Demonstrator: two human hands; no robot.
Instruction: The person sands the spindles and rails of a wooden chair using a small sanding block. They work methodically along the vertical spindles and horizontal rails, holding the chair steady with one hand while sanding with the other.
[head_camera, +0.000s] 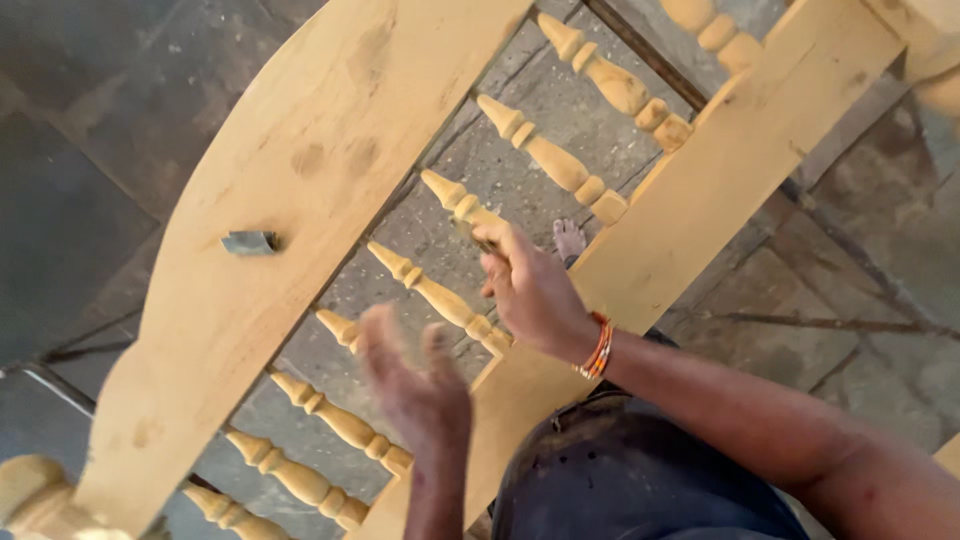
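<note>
A pale wooden frame lies tilted across the view, with a wide curved board (300, 200) and a straight rail (700, 190) joined by a row of turned spindles. My right hand (535, 295), with an orange bracelet at the wrist, closes its fingers around one spindle (455, 200) near its lower end. A small dark scrap shows under the fingertips. My left hand (415, 385) is blurred and hovers with fingers apart just below, over the gap beside another spindle (430, 292). It holds nothing.
A small grey folded scrap (250, 242) rests on the curved board. A rounded post knob (30, 490) is at the lower left. Grey stone floor (80, 200) lies beneath, a bare foot (569, 238) shows between the spindles, and my dark trousers (620, 470) are at the bottom.
</note>
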